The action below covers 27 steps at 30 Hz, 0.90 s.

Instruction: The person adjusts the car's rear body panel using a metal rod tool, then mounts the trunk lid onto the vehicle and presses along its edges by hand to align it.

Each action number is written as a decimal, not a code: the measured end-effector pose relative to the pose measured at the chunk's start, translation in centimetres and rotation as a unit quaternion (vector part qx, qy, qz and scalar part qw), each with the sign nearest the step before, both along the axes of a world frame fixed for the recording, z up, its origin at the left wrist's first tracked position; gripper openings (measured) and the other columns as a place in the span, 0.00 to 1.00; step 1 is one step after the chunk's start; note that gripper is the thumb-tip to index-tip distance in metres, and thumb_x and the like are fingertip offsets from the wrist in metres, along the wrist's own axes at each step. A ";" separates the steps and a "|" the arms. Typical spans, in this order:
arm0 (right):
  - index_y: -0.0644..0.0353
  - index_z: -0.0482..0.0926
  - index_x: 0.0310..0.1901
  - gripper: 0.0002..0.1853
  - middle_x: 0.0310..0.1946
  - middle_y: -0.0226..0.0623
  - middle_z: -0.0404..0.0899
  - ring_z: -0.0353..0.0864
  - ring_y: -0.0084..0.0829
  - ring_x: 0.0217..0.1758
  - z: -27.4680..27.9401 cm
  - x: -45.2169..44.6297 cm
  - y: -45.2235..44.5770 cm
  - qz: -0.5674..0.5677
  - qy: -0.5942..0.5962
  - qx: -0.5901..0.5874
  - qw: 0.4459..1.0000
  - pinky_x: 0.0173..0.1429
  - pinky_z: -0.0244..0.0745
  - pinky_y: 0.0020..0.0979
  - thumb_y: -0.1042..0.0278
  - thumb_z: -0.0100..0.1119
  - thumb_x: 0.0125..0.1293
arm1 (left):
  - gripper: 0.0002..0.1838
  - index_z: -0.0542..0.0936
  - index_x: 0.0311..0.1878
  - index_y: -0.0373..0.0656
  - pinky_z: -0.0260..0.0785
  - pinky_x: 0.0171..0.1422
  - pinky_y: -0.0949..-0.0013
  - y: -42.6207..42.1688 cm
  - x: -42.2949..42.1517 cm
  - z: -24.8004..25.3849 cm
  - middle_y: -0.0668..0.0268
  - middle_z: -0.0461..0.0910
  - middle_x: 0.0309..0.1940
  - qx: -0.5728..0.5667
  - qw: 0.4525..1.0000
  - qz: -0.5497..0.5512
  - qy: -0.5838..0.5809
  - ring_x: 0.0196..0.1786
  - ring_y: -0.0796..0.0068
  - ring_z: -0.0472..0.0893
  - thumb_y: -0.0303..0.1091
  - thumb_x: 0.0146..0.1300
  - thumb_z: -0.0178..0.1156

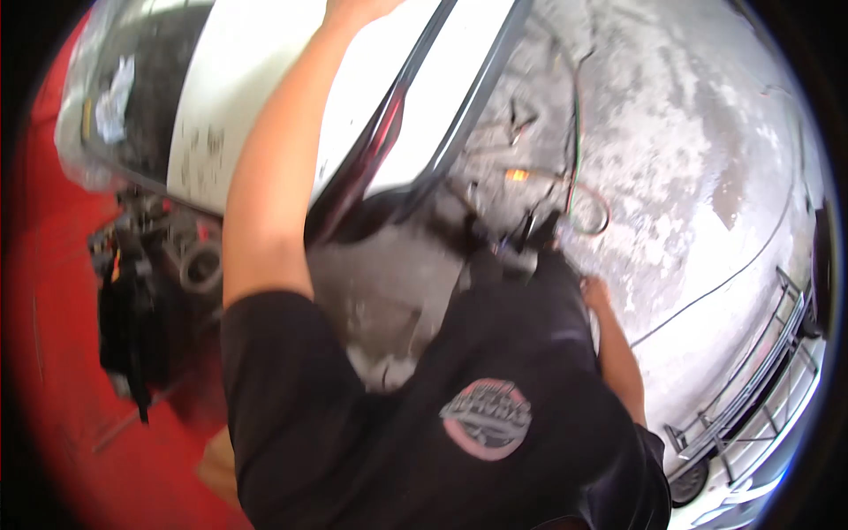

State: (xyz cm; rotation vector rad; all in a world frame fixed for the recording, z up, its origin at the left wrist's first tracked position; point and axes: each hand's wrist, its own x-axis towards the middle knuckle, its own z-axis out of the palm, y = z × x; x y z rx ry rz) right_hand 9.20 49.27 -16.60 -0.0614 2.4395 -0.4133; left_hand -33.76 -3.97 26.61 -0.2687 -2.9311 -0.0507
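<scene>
No word, number or sign readable for certain. Printed on the front of the black T-shirt (371, 459) at the chest: a round logo (487, 420), in pale pink and grey-white. Across the middle of this logo, a wide line of lettering (488, 408), seen upside down and too blurred to be read. Below it in the view, a curved pale pink band (471, 444), with small details also too blurred. On the white car panel (256, 66), some small dark marks (205, 140), not possible to tell as letters or only as dirt.
</scene>
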 end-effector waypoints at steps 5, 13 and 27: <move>0.50 0.86 0.46 0.13 0.46 0.47 0.85 0.83 0.51 0.52 3.2 -2.5 -2.0 -0.084 -0.080 -0.007 0.993 0.58 0.77 0.47 0.63 0.56 0.64 | 0.39 0.67 0.73 0.53 0.54 0.75 0.45 -0.3 -0.4 -0.6 0.53 0.64 0.71 -0.005 0.997 -0.038 0.071 0.74 0.54 0.62 0.45 0.58 0.68; 0.52 0.85 0.47 0.13 0.46 0.49 0.84 0.83 0.51 0.52 0.9 -4.8 -1.6 -0.051 -0.061 -0.035 0.996 0.57 0.77 0.49 0.61 0.56 0.65 | 0.39 0.66 0.74 0.54 0.49 0.77 0.49 1.1 0.4 0.9 0.56 0.61 0.73 -0.002 0.999 -0.013 0.033 0.74 0.55 0.61 0.44 0.58 0.68; 0.58 0.82 0.47 0.12 0.46 0.51 0.84 0.82 0.53 0.53 -7.8 -16.5 -3.2 0.030 -0.103 -0.073 0.992 0.56 0.77 0.53 0.65 0.55 0.65 | 0.35 0.68 0.72 0.39 0.55 0.78 0.58 2.0 -0.4 1.0 0.49 0.66 0.71 0.042 0.998 -0.050 0.002 0.75 0.53 0.63 0.30 0.61 0.67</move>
